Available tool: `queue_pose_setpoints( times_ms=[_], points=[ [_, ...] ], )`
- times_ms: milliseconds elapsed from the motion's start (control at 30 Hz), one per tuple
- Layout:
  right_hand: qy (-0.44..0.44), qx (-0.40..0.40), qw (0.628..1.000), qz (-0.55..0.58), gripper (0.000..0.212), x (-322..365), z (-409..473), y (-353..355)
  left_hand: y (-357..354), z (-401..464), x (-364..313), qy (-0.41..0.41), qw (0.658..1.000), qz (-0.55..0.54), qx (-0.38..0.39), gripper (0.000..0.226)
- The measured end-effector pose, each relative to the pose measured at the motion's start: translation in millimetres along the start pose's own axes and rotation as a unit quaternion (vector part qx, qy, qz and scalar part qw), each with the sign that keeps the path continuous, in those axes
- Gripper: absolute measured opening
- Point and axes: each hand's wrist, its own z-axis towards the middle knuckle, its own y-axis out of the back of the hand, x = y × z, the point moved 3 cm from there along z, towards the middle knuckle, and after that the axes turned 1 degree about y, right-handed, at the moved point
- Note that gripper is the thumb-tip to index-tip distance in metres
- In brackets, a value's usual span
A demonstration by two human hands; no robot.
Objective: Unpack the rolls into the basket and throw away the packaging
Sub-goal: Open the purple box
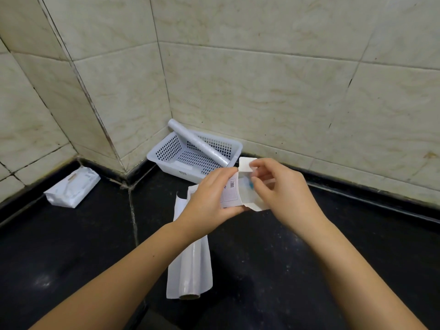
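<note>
A white perforated basket (166,160) stands in the tiled corner on the black counter. One long roll (197,144) leans in it, its top end against the wall. My left hand (209,198) grips a small white carton (232,195) with a QR code by its side. My right hand (278,186) pinches the carton's open end flap, with something blue showing inside. Another roll (190,270) lies on the counter below my hands, still partly in its white paper sleeve (181,210).
A white soft pack (72,186) lies by the left wall. The black counter (285,270) spreads in front and to the right, with a raised black ledge (371,191) along the tiled walls.
</note>
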Motion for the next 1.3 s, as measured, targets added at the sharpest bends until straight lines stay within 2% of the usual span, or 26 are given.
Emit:
queue_pose_setpoints(
  times_ms=[67, 133, 233, 367, 533, 600, 700, 833, 900, 967, 1033, 1133, 1233, 1300],
  points=[
    [0.002, 0.009, 1.0, 0.001, 0.017, -2.4, -0.2, -0.4, -2.8, 1.6, -2.8, -0.009, 1.0, 0.014, -0.015, 0.061],
    [-0.009, 0.032, 0.999, -0.042, 0.021, -7.4, -2.6, -4.8, -7.5, 4.2, -5.1, -0.032, 0.997, 0.07, -0.023, 0.057],
    [-0.068, 0.058, 0.994, -0.062, 0.021, -17.7, -2.2, -11.3, -18.1, 8.4, -5.9, -0.082, 0.979, 0.183, -0.032, 0.054],
    [-0.139, 0.117, 0.982, -0.051, 0.009, -38.5, 1.1, -17.8, -33.4, 13.4, -4.1, -0.112, 0.957, 0.267, -0.01, 0.05],
    [-0.196, 0.121, 0.966, 0.114, 0.01, -60.6, -2.8, -17.6, -45.6, 18.6, -7.1, -0.144, 0.946, 0.29, 0.014, 0.052],
    [-0.192, 0.099, 0.968, 0.128, 0.007, -67.8, -3.3, -11.3, -46.1, 22.2, -7.4, -0.157, 0.939, 0.306, 0.019, 0.054],
    [-0.188, 0.062, 0.973, 0.118, 0.026, -84.7, -3.1, 3.7, -38.9, 25.7, 1.7, -0.144, 0.936, 0.319, 0.029, 0.059],
    [-0.255, 0.112, 0.938, 0.208, 0.019, -101.2, -4.3, 11.1, -36.6, 27.8, 11.0, -0.156, 0.928, 0.334, 0.048, 0.059],
    [-0.253, 0.139, 0.94, 0.181, 0.019, -99.8, -3.2, 8.4, -43.6, 30.3, 8.9, -0.184, 0.921, 0.34, 0.05, 0.058],
    [-0.235, 0.152, 0.955, 0.101, 0.02, -94.1, -1.1, 7.7, -53.6, 34.7, 8.8, -0.206, 0.915, 0.342, 0.055, 0.059],
    [-0.222, 0.171, 0.96, 0.02, 0.01, -90.5, 2.0, 11.2, -62.3, 39.8, 15.0, -0.198, 0.92, 0.331, 0.066, 0.06],
    [-0.226, 0.178, 0.957, -0.046, 0.015, -94.0, 4.3, 28.3, -69.8, 45.7, 36.6, -0.138, 0.942, 0.296, 0.082, 0.06],
    [-0.262, 0.144, 0.954, 0.005, 0.015, -109.1, 3.5, 49.3, -79.6, 46.3, 61.4, -0.068, 0.963, 0.244, 0.094, 0.062],
    [-0.286, 0.096, 0.952, 0.049, 0.015, -119.6, 2.5, 61.9, -96.9, 41.8, 74.2, -0.048, 0.958, 0.242, 0.143, 0.064]
  ],
)
